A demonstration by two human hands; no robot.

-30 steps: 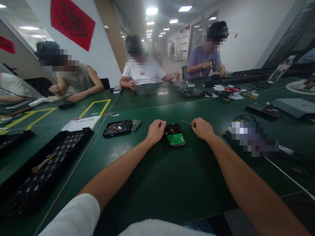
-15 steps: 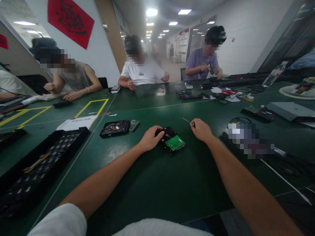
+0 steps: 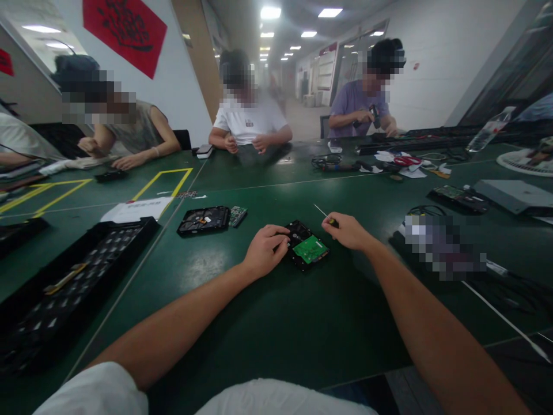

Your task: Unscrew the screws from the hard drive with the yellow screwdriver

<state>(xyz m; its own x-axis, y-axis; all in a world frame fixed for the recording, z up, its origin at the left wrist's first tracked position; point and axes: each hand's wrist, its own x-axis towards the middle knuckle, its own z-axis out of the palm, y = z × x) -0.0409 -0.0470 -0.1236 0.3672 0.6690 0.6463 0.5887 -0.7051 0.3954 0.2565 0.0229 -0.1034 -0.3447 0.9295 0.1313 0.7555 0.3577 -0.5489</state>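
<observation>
A hard drive lies on the green table in front of me, its green circuit board facing up. My left hand is at the drive's left edge, fingers bent and thumb against its side. My right hand holds a thin screwdriver by its dark and yellow handle, just right of the drive; its shaft points up and left, apart from the drive. Left of my left hand lies another hard drive with a small loose circuit board beside it.
A long black tray and a white paper sheet lie at left. Cables, a grey box, a third drive and a water bottle are at right. Several people sit across the table.
My right hand with the screwdriver has shifted slightly left, nearer the drive. My left fingers have changed their hold at the drive's edge. The view has tilted a little.
</observation>
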